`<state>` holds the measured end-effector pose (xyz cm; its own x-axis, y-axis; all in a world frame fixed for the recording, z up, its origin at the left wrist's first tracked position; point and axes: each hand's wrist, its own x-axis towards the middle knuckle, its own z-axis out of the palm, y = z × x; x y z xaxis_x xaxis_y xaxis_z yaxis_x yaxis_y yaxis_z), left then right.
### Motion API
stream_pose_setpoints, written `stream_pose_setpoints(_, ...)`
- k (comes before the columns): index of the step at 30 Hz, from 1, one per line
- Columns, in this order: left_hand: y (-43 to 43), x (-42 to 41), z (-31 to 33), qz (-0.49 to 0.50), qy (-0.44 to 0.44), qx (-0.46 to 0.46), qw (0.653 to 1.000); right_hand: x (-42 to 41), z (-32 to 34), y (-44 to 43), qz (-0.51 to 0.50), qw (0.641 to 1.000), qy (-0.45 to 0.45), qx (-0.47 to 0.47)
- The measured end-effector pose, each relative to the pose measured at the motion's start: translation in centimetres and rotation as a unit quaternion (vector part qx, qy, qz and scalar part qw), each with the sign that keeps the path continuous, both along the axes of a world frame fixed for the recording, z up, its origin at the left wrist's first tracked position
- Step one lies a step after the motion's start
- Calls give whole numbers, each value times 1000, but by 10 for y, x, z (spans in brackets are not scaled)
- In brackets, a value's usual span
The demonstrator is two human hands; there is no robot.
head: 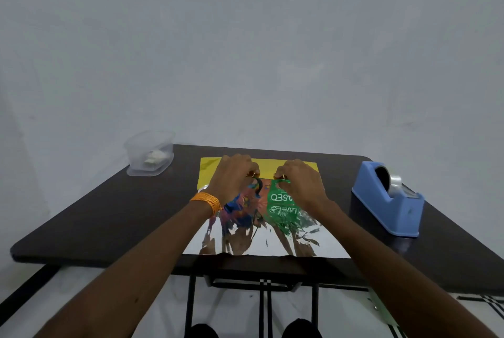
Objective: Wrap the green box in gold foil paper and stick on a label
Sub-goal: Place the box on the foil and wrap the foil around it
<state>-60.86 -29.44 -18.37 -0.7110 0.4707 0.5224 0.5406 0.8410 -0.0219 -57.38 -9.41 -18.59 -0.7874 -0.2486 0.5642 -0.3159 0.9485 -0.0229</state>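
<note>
**A:** Where's the box from the hands?

**B:** On the head view I've got the green box (pixel 278 197) mid-table (pixel 109 215), on the gold foil paper (pixel 261 242). The sheet lies silver side up, with its far edge turned gold side up. The box sits right beneath the hands and just on my side of them. Its long axis seems to run left to right, though some of that green may be reflection in the foil.

**A:** And the grip?

**B:** The left hand (pixel 234 174) and right hand (pixel 300 179) are equally near, side by side over the box's far top edge. The fingers (pixel 249 165) are curled tight on both hands and seem to be pinching the gold flap's edge. I'd judge the flap needs drawing toward me next.

**A:** Tape?

**B:** The tape dispenser (pixel 387 201) stands well apart, on the right.
</note>
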Motion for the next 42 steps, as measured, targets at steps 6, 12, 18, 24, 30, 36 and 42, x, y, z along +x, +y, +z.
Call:
stream_pose_setpoints(6,3,-18,-2,-19,-44,35,998,-25,1,3,-2,1000,-27,-9)
stream_pose_setpoints(12,4,-34,-11,-9,-22,28,999,-44,-2,8,5,998,-49,-33)
stream_pose_setpoints(18,1,-31,-13,-27,-11,39,999,-38,-2,10,8,999,-33,-34)
stream_pose_setpoints(24,4,-24,-13,-13,-17,55,998,-30,-2,9,5,1000,-13,-11)
stream_pose_setpoints(30,2,-20,-10,-35,-7,76,996,-22,-13,13,22,1000,-7,-2)
stream_pose_setpoints(36,5,-25,-11,-17,-13,60,998,-21,-3,17,35,996,28,-73)
stream_pose_setpoints(42,10,-21,-9,4,-4,41,999,-37,3,15,46,998,-46,-20)
